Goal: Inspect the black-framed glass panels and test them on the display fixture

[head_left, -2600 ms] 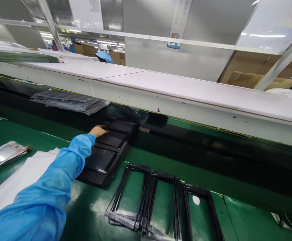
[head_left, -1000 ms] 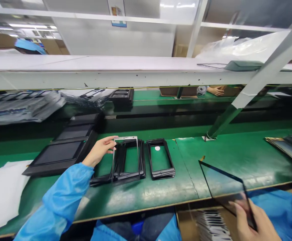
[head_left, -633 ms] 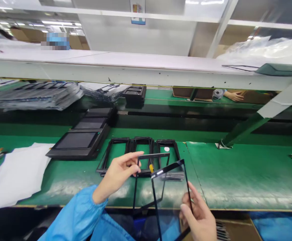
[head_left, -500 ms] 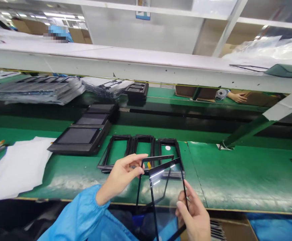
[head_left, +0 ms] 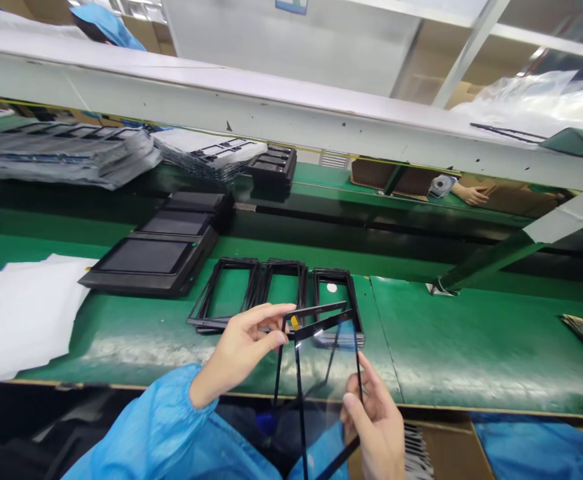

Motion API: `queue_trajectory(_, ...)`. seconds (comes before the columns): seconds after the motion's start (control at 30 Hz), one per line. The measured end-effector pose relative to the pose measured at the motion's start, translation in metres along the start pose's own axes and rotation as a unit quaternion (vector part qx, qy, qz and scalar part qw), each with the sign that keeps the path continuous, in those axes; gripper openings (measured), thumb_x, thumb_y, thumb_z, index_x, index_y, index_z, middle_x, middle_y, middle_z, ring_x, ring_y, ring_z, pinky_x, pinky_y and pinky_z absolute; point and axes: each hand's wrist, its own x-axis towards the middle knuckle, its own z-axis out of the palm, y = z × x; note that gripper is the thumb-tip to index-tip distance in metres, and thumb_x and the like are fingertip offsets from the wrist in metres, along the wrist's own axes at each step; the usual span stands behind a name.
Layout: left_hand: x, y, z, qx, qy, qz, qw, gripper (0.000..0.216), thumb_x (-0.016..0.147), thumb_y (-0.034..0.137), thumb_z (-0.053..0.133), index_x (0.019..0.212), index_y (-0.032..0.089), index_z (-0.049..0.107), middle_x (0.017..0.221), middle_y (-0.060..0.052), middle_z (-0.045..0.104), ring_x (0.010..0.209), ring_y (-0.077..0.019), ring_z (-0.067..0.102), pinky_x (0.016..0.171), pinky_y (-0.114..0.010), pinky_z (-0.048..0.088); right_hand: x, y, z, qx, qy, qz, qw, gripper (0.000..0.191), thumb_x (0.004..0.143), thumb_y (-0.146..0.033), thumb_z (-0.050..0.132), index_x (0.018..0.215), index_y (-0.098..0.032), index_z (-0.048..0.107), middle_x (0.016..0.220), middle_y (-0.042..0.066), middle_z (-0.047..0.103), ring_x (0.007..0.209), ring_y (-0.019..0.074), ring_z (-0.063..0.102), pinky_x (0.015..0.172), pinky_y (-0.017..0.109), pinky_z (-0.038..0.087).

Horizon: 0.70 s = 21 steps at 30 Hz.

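Observation:
My left hand [head_left: 251,340] pinches a thin black frame [head_left: 280,367] by its upper left corner, fingers on top and thumb in front. A clear glass panel with a black border [head_left: 324,387] is gripped along its right side by my right hand [head_left: 376,417], thumb on the near face. The panel is tilted and overlaps the frame from the front, their top edges close together; whether they touch I cannot tell. Just beyond my hands, more black frames [head_left: 221,293] lie in three stacks on the green bench. The lower ends of frame and panel hang past the bench edge.
Black screen units [head_left: 144,257] lie in a row at left, beside white sheets [head_left: 31,313]. Wrapped stacks [head_left: 61,157] stand under the white shelf [head_left: 281,107]. A post [head_left: 491,260] rises at right. Another person's hand [head_left: 471,195] shows behind.
My right hand has brought the glass panel slightly left, closer over the frame. The left hand keeps its pinch on the frame. The camera view has shifted a little.

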Motion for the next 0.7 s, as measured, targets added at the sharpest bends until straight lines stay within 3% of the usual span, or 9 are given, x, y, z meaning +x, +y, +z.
queue_trajectory(0.33, -0.0024, -0.0041, 0.001, 0.031, -0.021, -0.004, 0.999, 0.037, 0.086, 0.024, 0.081, 0.122, 0.03, 0.083, 0.093, -0.005, 0.072, 0.083, -0.0181, 0.069, 0.069, -0.024, 0.06, 0.0016, 0.0031, -0.0073, -0.008, -0.014, 0.011, 1.0, 0.078, 0.075, -0.047, 0.091, 0.146, -0.031, 0.063, 0.088, -0.002, 0.072, 0.055, 0.012, 0.061, 0.047, 0.023, 0.047)
queue_trajectory(0.7, -0.0015, -0.0084, 0.0039, 0.024, -0.014, -0.012, 1.0, 0.037, 0.085, 0.024, 0.081, 0.123, 0.026, 0.082, 0.095, -0.007, 0.073, 0.082, -0.0192, 0.07, 0.069, -0.026, 0.061, 0.0012, 0.0032, -0.0069, 0.022, -0.006, 0.015, 1.0, 0.076, 0.074, -0.043, 0.093, 0.144, -0.027, 0.065, 0.088, 0.0, 0.073, 0.054, 0.0107, 0.06, 0.045, 0.021, 0.044)
